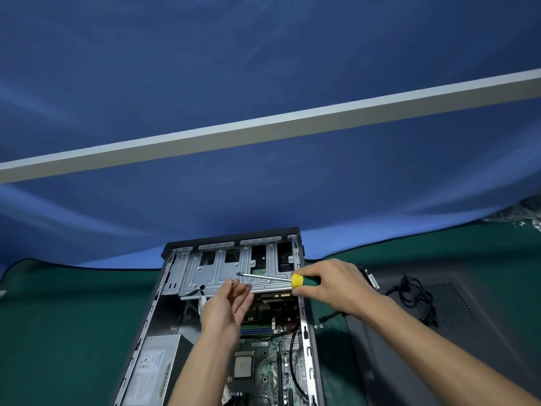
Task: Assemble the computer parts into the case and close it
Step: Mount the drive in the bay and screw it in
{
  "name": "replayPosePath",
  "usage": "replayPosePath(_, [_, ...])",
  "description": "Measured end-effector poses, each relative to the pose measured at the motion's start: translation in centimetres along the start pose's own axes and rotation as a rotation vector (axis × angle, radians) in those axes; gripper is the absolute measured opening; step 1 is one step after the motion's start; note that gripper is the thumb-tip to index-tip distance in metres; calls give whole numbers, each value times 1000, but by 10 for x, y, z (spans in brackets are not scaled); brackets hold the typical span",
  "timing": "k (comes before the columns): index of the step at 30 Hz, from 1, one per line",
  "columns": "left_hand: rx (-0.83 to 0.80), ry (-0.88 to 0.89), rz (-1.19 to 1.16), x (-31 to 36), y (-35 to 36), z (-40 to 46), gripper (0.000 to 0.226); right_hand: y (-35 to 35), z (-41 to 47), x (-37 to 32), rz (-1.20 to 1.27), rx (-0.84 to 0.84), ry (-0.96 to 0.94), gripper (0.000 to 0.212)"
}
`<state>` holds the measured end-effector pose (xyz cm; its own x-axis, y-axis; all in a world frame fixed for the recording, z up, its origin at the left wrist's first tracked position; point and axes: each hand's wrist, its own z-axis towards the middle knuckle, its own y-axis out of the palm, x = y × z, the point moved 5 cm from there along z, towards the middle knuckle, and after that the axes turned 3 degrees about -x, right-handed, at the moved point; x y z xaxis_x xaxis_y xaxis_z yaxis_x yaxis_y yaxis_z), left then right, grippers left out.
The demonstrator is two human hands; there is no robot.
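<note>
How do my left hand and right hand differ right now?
The right hand grips a screwdriver by its handle; the left hand pinches a small screw at its fingertips. The left hand's other fingers are extended; the right hand's are curled. Both hover over the open case.

Two bare forearms come up from the bottom edge, no sleeves on either as far as the view goes. Left hand (pixel 227 306) and right hand (pixel 336 284) wear no gloves, rings, watch or wristband. Fingers (pixel 243 290) slim, nails short and plain
</note>
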<state>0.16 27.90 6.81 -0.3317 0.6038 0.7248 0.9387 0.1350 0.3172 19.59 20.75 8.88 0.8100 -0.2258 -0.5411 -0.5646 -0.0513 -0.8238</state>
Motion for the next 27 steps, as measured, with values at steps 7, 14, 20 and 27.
replayPosePath(7, [-5, -34, -85, -1, -10, 0, 18, 15, 4, -7, -65, 40, -56, 35])
replayPosePath(14, [22, -45, -155, -3, -16, 3, 16, 18, 4, -14, -119, 8, -56, 43])
replayPosePath(20, [48, 14, -41, -9, -26, 8, 18, 10, 3, -21, -202, -87, -30, 46])
replayPosePath(27, [17, 9, -69, -21, -37, 19, 15, 7, 8, -40, -162, -300, 56, 35])
